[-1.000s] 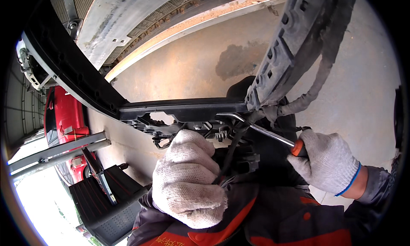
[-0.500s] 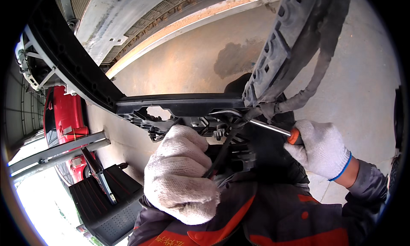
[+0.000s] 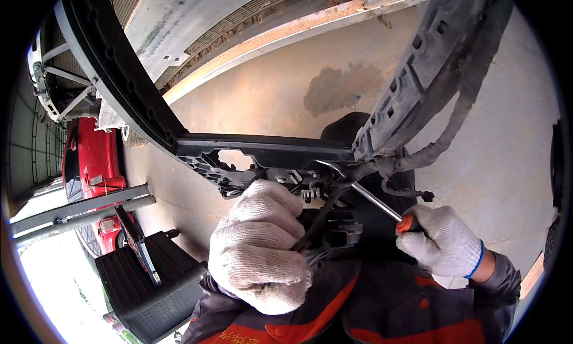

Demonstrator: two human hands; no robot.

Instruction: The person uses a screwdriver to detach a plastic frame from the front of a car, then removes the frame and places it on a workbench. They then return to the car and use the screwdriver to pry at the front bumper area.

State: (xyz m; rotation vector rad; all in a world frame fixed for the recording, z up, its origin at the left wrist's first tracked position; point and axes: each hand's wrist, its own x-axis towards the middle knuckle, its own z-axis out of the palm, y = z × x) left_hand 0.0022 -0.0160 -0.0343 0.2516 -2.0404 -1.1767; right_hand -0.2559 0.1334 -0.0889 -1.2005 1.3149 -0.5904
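Observation:
A black plastic car frame part [image 3: 262, 142] with a U shape spans the view in front of me. My left hand [image 3: 256, 248], in a white knit glove, is closed at its lower crosspiece. A black cable [image 3: 319, 221] runs from that fist up to the crosspiece; the fingertips are hidden. My right hand [image 3: 443, 239], gloved too, grips the orange and black handle of a pry tool [image 3: 379, 202]. The tool's metal shaft slants up to the left, and its bent tip lies at the crosspiece beside a wrapped wiring harness [image 3: 427, 156].
A black tool cart [image 3: 152, 278] stands at the lower left, below a grey metal beam [image 3: 83, 210]. Behind it is a red car [image 3: 98, 153]. A dark stain [image 3: 340, 87] marks the concrete floor beyond the frame. A loose connector [image 3: 427, 196] hangs from the harness.
The frame part has shifted slightly right and down in view, and the left hand with it. The tool's shaft slopes more steeply, its handle lower. A hanging connector has come into sight.

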